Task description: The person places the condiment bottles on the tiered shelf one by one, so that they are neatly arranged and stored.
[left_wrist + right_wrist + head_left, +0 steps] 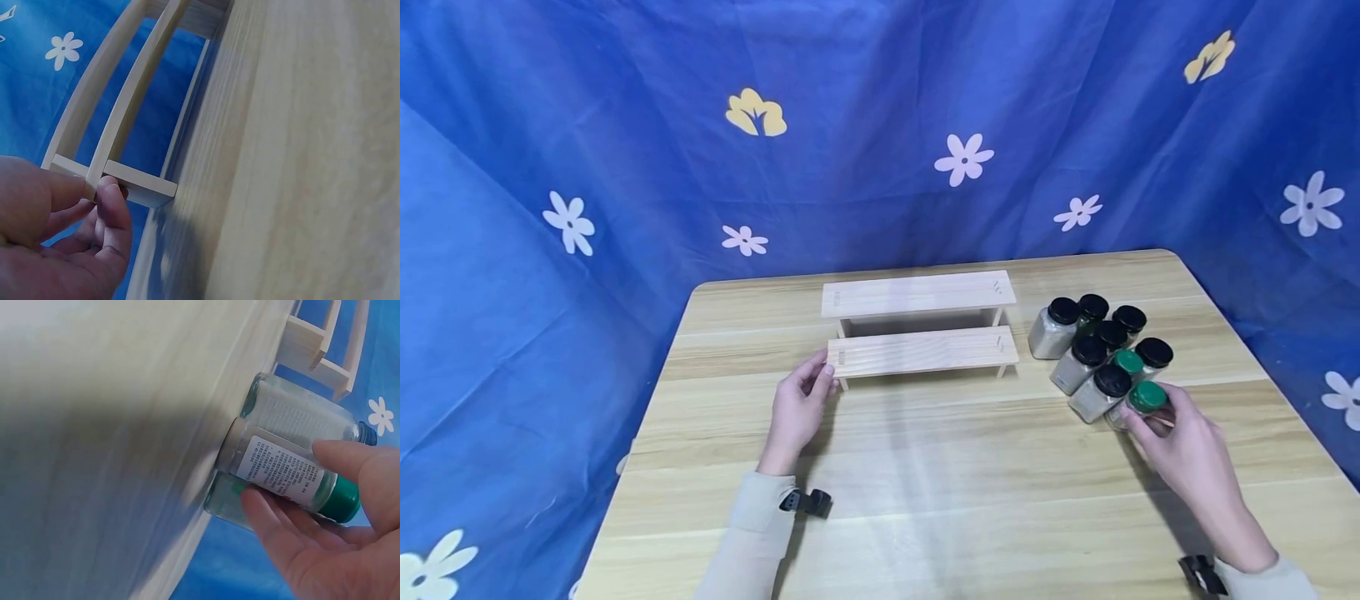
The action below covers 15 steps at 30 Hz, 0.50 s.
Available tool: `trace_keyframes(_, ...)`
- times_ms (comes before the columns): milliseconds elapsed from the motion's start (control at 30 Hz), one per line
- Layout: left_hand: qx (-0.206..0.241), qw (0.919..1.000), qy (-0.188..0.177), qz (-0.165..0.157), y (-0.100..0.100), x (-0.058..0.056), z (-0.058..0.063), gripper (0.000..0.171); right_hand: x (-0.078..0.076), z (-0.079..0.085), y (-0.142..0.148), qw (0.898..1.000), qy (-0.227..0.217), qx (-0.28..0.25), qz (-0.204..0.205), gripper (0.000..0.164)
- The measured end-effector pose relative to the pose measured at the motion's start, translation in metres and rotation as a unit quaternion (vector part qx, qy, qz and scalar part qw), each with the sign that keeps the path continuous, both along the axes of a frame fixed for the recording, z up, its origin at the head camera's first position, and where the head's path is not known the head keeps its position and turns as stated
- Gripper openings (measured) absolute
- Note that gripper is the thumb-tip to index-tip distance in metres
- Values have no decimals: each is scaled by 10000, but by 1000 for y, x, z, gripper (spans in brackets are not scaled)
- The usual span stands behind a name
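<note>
"Precisely where in the head view lay the left hand [801,408]?"

"Left of centre; its fingers pinched the wooden rack [922,352] at its front tier's left end."

"And the right hand [1193,446]?"

"Lower right; its fingers held a green-capped jar [282,469], just beside other jars [1093,367] on the bench [925,500]."
</note>
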<state>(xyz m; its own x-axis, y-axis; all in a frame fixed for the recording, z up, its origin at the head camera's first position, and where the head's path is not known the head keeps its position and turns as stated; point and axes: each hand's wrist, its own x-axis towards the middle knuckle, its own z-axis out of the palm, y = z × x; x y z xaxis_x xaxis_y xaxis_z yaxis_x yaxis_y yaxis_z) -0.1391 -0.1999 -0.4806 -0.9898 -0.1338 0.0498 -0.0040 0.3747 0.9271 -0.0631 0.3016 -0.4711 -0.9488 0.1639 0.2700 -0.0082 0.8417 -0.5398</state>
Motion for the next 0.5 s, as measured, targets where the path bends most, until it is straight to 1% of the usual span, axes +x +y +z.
trace_keyframes(67,60,10000,-6,-10,-1,-1,-1,41,0,1,2,9999,-79,-57,27,56)
trace_keyframes(300,83,10000,-27,6,0,-3,0,41,-1,8,4,9992,-56,-367,146,53)
trace_keyframes(400,96,10000,-1,-8,0,-3,0,41,-1,16,6,9990,-60,-435,80,54)
trace_keyframes(500,109,9999,4,-9,2,-4,0,41,-1,27,9,9990,35,-441,12,53)
